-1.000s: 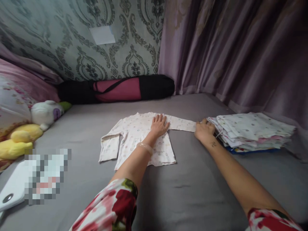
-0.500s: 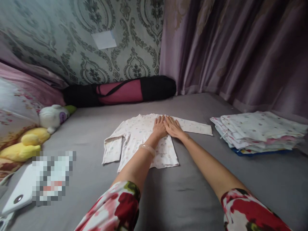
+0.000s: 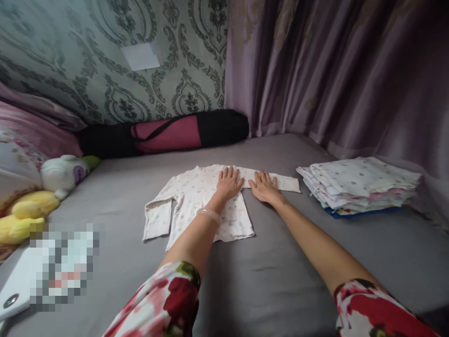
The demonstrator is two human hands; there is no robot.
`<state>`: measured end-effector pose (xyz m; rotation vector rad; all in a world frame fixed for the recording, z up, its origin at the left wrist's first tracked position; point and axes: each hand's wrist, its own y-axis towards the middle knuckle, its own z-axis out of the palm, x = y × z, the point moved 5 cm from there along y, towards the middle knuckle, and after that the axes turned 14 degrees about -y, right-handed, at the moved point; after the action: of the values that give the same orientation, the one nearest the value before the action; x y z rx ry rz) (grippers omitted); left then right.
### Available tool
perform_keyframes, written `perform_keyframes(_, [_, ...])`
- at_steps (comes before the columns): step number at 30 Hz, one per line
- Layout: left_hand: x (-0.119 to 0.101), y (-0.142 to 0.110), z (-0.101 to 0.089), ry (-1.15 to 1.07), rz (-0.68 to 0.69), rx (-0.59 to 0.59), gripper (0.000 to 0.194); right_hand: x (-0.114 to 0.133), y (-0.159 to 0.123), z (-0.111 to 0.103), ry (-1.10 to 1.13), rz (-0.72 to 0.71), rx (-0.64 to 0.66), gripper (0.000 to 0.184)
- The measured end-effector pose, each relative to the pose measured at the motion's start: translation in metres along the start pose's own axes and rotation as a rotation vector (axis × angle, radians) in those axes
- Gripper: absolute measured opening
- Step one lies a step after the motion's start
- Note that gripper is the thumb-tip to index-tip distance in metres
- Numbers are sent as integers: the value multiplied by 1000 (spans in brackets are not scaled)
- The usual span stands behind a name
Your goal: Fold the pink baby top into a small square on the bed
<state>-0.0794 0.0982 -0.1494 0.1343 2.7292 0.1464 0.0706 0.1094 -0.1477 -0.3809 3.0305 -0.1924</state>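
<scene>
A small white long-sleeved shirt (image 3: 196, 192) with a faint print lies spread on the grey bed sheet. Its left sleeve is bent down toward me, while the right one stretches out to the side. My left hand (image 3: 228, 182) rests flat on the shirt near the right shoulder, fingers spread. On the outstretched sleeve lies my right hand (image 3: 264, 187), also flat with its fingers apart. Neither hand grips the cloth. The part of the shirt under my left forearm is hidden.
A stack of folded clothes (image 3: 361, 187) sits at the right. Along the wall lies a long black and maroon bag (image 3: 168, 135). Plush toys (image 3: 28, 213) and a white device (image 3: 26, 276), partly pixelated, are at the left. A purple curtain (image 3: 273, 70) hangs behind.
My right hand has slid right, away from my left hand, along the sleeve. My left hand stays on the shirt's shoulder area. The whole view has shifted slightly.
</scene>
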Motion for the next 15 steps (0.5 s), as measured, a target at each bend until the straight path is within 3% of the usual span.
perform_keyframes(9, [1, 0, -1, -14, -8, 31, 63, -53, -27, -1, -85, 172, -26, 68])
perform_keyframes(15, [-1, 4, -2, -91, -24, 88, 64, -69, -33, 6, -116, 163, -125, 66])
